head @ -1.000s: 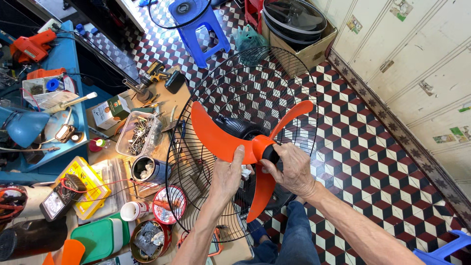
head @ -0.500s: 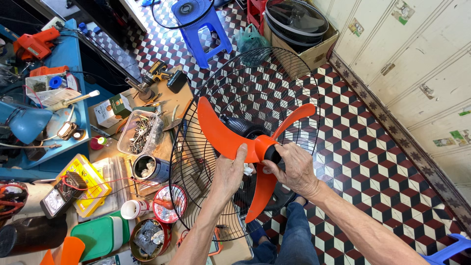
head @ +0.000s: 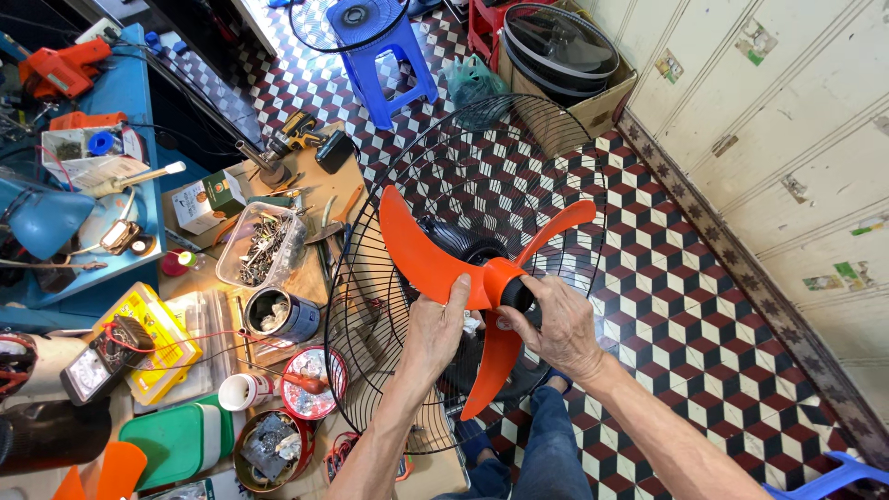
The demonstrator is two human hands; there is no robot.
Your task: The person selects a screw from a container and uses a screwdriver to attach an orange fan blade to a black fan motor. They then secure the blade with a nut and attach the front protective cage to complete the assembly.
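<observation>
Your left hand (head: 443, 326) comes up from the bottom of the view with the forearm almost vertical, palm flat and fingers spread against the base of the upper-left blade of the orange fan blade (head: 463, 278); it presses on the plastic rather than closing around it. Your right hand (head: 558, 326) reaches in from the lower right, forearm slanting up and leftward, wrist bent a little, with thumb and fingers curled around the black cap (head: 520, 294) at the hub, gripping it. The three-bladed propeller sits in the middle of the view, against the black wire fan guard (head: 389, 222) that rings it, with the dark motor housing behind the hub. Your legs in blue trousers show just below the guard, over the checkered tile floor (head: 685, 306). Left of the guard, close by, lies a low wooden board with a clear tub of screws (head: 259, 245) and a round tin (head: 281, 315).
</observation>
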